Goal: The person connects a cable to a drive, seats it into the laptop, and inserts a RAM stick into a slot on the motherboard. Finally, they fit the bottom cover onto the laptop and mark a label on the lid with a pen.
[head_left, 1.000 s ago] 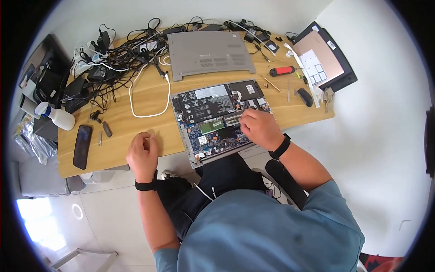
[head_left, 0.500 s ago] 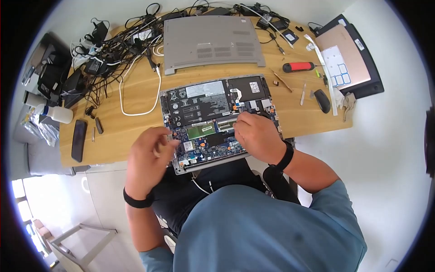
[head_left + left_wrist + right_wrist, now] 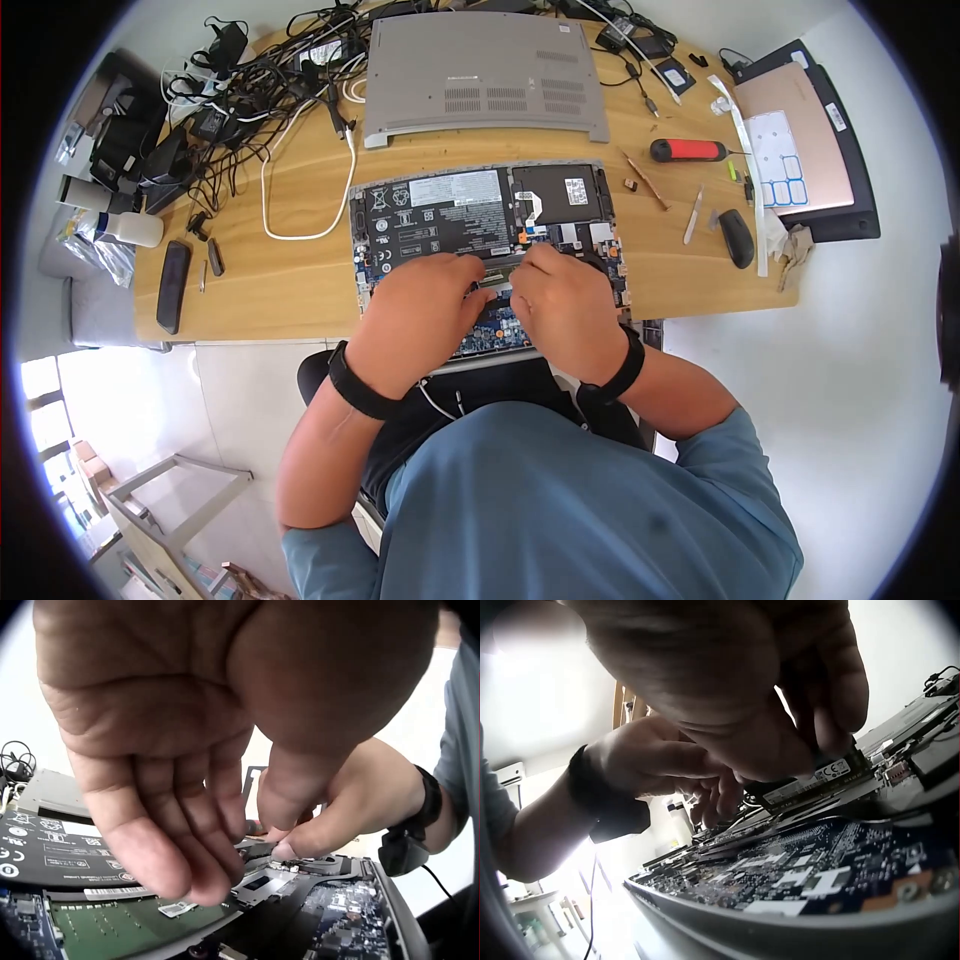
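An uncovered laptop (image 3: 430, 345) lies at the table's front edge, its black battery (image 3: 440, 215) and blue circuit board (image 3: 817, 862) showing. The right hand (image 3: 572, 305) pinches a small labelled memory module (image 3: 814, 787), held tilted above the board in the right wrist view. Beside its other end is the left hand (image 3: 420, 312), thumb and forefinger apart, the other fingers loosely bent in the left wrist view; whether it touches the module is unclear. Under the left fingers lies a green module (image 3: 112, 930), flat in the laptop.
Behind the laptop lies its grey bottom cover (image 3: 480, 75). Tangled cables and adapters (image 3: 290, 90) fill the back left, with a phone (image 3: 173, 288) and spray bottle (image 3: 135, 229) further forward. Rightward are a red screwdriver (image 3: 688, 150), tweezers-like tool (image 3: 693, 215) and mouse (image 3: 737, 239).
The left hand has moved from the table, left of the laptop, to over the board beside the right hand. The right hand stays over the same area. The head view has shifted.
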The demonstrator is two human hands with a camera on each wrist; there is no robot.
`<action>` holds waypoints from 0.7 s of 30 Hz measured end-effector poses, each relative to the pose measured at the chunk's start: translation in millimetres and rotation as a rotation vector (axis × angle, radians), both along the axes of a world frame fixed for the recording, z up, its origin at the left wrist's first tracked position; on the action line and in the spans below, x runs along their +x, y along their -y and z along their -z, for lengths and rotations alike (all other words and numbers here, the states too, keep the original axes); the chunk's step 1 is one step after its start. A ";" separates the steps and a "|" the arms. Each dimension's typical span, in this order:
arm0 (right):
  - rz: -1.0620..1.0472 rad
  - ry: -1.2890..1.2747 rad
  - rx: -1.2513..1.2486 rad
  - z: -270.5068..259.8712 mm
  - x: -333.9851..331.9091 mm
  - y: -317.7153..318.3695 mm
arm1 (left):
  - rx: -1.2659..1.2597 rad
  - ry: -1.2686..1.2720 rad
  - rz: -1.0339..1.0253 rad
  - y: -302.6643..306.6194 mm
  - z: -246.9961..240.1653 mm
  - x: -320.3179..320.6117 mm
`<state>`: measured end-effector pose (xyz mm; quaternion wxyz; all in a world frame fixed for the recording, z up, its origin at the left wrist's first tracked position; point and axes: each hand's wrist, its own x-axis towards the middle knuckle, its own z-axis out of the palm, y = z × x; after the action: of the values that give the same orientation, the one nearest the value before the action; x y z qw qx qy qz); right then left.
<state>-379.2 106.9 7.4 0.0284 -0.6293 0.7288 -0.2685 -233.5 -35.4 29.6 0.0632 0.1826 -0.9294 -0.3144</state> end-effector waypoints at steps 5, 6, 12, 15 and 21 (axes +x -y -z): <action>0.033 0.000 -0.017 1.9 -3.4 1.0 | -0.004 -0.067 0.050 -0.9 10.1 -7.2; 0.038 0.009 -0.015 1.9 -3.7 1.0 | -0.001 -0.053 0.038 -0.8 10.0 -8.1; 0.054 0.010 -0.005 3.6 -5.2 -2.1 | 0.040 -0.046 -0.034 -3.2 12.5 -7.7; 0.063 0.058 -0.030 3.7 -7.8 -3.0 | 0.058 -0.082 -0.049 -2.2 14.4 -6.6; 0.069 0.110 0.002 5.6 -10.9 -4.4 | 0.027 -0.107 -0.046 -3.6 18.3 -7.2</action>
<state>-390.1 111.4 1.8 0.0597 -0.5881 0.7477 -0.3025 -240.7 -31.9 11.4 0.1174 0.1878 -0.9160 -0.3345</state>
